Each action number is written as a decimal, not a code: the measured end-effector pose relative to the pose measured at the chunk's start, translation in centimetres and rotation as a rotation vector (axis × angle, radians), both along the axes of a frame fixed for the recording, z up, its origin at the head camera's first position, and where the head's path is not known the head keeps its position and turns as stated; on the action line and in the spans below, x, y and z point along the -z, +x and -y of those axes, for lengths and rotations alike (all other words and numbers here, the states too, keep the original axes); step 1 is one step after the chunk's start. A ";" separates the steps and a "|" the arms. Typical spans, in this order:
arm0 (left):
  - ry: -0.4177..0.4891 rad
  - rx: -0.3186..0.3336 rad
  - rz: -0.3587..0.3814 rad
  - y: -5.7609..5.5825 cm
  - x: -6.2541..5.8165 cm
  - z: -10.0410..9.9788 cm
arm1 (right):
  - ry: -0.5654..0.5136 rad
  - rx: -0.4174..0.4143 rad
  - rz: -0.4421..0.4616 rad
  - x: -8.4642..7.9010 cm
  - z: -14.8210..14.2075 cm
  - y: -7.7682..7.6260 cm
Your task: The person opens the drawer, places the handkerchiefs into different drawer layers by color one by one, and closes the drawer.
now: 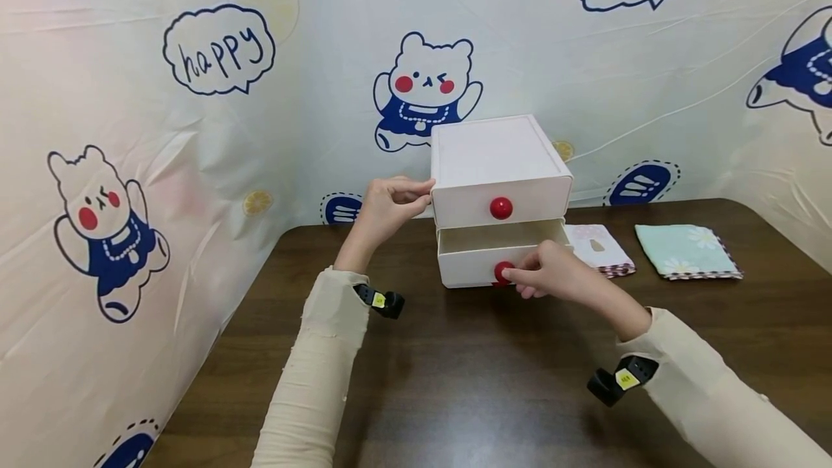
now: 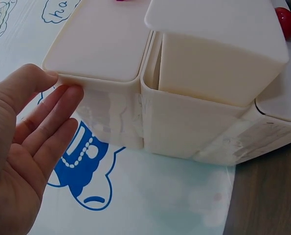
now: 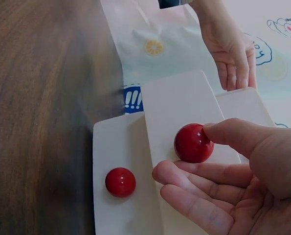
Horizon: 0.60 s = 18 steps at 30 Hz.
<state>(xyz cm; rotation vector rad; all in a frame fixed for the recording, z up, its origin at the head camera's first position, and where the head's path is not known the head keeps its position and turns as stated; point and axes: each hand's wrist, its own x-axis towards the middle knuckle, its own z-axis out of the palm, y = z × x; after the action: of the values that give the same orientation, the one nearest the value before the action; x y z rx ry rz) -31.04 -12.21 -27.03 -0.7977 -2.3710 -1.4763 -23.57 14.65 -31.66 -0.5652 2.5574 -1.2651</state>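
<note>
A white drawer box [image 1: 484, 146] with red round knobs stands on the table; the wrist views show three stacked tiers. Its middle drawer [image 1: 464, 269] juts forward, its inside visible from above. My right hand [image 1: 552, 273] pinches that drawer's red knob [image 3: 194, 143], thumb on one side and fingers opposite. Fingertips of my left hand [image 1: 386, 215] touch the front left corner of the top tier [image 2: 99, 39], fingers nearly straight. The top drawer, with its red knob [image 1: 501, 208], is closed. Below, the bottom drawer's knob [image 3: 121, 182] shows in the right wrist view; the pulled-out drawer mostly hides it in the head view.
Right of the box lie two folded cloths on the brown table [image 1: 442, 381]: a pinkish one [image 1: 594, 244], partly behind my right hand, and a mint one [image 1: 685, 250] with flowers. A printed curtain [image 1: 325, 92] hangs close behind the box.
</note>
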 end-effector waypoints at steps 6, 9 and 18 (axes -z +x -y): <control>0.003 0.007 0.000 0.0 0.0 0.0 | -0.010 0.001 -0.013 0.1 0.0 0.9; 0.008 0.007 -0.010 0.0 0.0 0.0 | -0.006 0.006 -0.023 0.2 0.0 1.3; 0.004 0.012 -0.017 -0.2 0.0 0.0 | 0.049 0.015 -0.050 0.2 0.0 2.5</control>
<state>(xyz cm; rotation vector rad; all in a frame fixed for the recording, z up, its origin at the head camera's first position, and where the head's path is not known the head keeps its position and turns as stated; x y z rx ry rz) -31.19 -12.22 -27.08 -0.8212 -2.3544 -1.4720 -21.03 14.68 -31.85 -0.5752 2.6303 -1.2037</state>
